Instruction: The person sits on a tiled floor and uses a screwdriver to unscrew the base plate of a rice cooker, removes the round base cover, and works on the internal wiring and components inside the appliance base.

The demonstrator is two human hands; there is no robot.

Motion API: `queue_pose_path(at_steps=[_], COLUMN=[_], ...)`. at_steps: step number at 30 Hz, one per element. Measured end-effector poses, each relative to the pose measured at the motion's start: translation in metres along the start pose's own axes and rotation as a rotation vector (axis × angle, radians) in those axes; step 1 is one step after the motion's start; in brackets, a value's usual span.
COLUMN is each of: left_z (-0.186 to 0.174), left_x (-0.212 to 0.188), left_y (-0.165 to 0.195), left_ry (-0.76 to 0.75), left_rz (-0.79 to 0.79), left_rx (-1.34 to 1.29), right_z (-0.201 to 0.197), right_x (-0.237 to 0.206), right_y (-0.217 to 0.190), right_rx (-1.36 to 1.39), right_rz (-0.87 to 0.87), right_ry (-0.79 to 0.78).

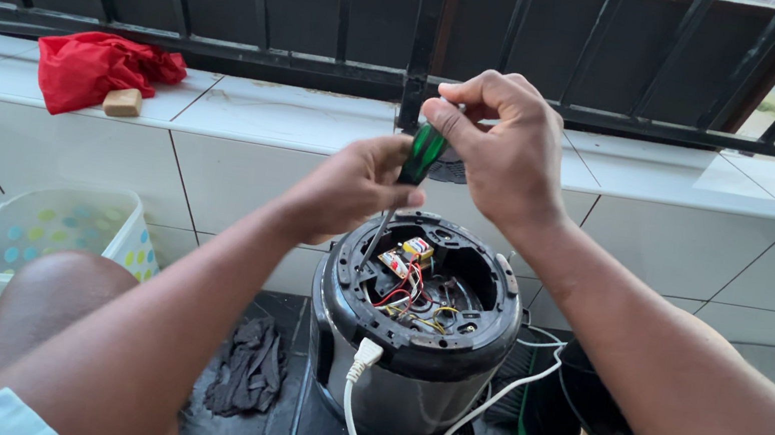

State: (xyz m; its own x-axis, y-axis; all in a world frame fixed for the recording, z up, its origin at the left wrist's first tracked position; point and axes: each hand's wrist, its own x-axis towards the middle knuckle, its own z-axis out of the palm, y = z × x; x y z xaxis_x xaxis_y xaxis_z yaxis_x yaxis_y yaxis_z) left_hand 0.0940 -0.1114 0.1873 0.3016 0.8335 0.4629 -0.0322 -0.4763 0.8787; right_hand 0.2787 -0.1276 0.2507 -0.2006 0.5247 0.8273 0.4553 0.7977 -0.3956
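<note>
I see the black upturned appliance [414, 332] standing near centre, its open base showing coloured wires [409, 296]. The green-handled screwdriver [411, 172] runs steeply down and left from its handle top, the tip inside the base at its far left edge. My right hand [506, 148] pinches the handle top; my left hand [351, 187], lower and nearer the tip, closes round the handle's lower part.

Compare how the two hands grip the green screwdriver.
The right hand pinches the top of the green screwdriver handle from above; the left hand wraps its lower part from the side. The right sits higher, the left nearer the open appliance. Both are closed on the one tool.
</note>
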Motion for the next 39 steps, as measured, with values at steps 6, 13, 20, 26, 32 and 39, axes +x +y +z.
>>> queue_pose_path(at_steps=[6,13,20,26,32,39], left_z=[0.002,0.002,-0.006,-0.006,-0.011,-0.015], left_x=[0.000,-0.006,-0.004,-0.005,0.000,-0.003], left_y=[0.006,0.002,0.005,0.002,-0.005,-0.009], left_ry=[0.116,0.032,0.197,-0.048,0.127,-0.060], left_rz=[-0.046,-0.079,-0.178,-0.004,-0.169,-0.099], left_rx=[0.140,0.153,0.172,-0.065,0.099,-0.113], right_z=[0.003,0.006,0.009,0.006,0.000,-0.002], right_x=[-0.001,-0.001,-0.003,-0.003,-0.002,-0.006], right_y=[-0.001,-0.004,0.004,0.001,-0.006,-0.006], right_rx=[0.293,-0.085,0.455,0.206,0.441,0.026], right_rz=[0.014,0.096,-0.010,0.095,0.065,0.102], right_ry=[-0.077,-0.018,-0.106,-0.046,-0.068,-0.033])
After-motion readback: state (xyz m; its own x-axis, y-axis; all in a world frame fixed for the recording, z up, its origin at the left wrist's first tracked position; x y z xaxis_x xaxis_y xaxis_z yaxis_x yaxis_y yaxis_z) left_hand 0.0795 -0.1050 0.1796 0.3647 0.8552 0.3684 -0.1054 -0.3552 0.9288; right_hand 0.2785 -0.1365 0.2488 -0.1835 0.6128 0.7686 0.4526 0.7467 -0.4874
